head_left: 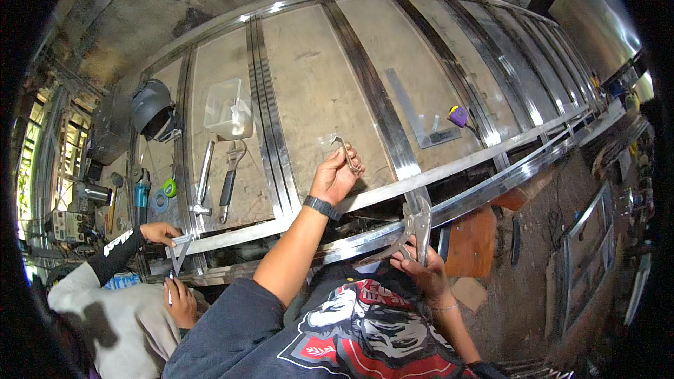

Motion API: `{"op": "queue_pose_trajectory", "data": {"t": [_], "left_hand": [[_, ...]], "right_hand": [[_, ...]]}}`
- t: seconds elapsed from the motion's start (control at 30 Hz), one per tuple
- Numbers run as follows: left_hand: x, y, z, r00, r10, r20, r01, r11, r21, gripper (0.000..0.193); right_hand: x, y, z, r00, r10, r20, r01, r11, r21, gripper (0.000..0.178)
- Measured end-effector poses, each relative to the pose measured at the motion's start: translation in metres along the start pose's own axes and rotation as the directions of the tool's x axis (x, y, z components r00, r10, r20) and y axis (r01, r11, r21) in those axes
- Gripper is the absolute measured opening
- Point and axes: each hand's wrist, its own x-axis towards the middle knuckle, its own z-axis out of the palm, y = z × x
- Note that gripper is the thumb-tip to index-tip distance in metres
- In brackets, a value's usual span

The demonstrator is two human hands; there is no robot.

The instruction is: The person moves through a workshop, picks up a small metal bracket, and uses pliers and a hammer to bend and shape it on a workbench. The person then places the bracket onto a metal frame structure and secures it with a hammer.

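Note:
My left hand (333, 181), with a dark watch on its wrist, is closed around a small bent metal piece (343, 149) above the frame's near edge. The exact kind of that piece is unclear. Lower and to the right, my right hand (427, 277) grips the handles of metal locking pliers (420, 226). Their upper end is at the front rail of the shiny metal frame (365, 95); I cannot tell whether the jaws are clamped on it. A bare lower rail (484, 193) runs just beside the pliers.
At left, a co-worker's hands hold a triangular square (180, 247) and a pen (169, 290) at the rail. Inside the frame lie an adjustable wrench (230, 181), hammer (204, 179), clear plastic bin (226, 116), welding helmet (152, 109), L-shaped square (408, 110) and purple tape measure (458, 116).

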Motion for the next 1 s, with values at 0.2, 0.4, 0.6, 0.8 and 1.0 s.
{"op": "queue_pose_trajectory", "data": {"t": [0.2,0.4,0.6,0.8,1.0], "left_hand": [[0.028,0.013,-0.064,0.993,-0.078,-0.085,0.076,0.997,-0.025,0.012],[0.028,0.008,-0.060,0.999,-0.025,-0.043,0.023,0.998,-0.052,0.012],[0.018,0.003,-0.035,1.000,0.004,-0.015,-0.005,0.998,-0.056,0.014],[0.013,-0.003,-0.020,0.999,0.042,0.006,-0.042,0.999,-0.001,0.015],[-0.008,-0.011,0.014,0.999,0.039,-0.014,-0.038,0.996,0.082,0.018]], "right_hand": [[0.002,0.025,0.001,0.987,0.004,-0.159,-0.047,0.963,-0.267,0.061],[0.014,-0.007,-0.001,0.984,0.065,-0.166,-0.134,0.886,-0.444,0.059],[0.042,-0.041,-0.005,0.993,0.111,-0.035,-0.116,0.923,-0.367,0.063],[0.048,-0.053,0.004,0.993,0.118,0.011,-0.115,0.984,-0.139,0.064],[0.049,-0.055,0.006,0.998,0.020,0.056,-0.017,0.999,-0.049,0.072]]}}
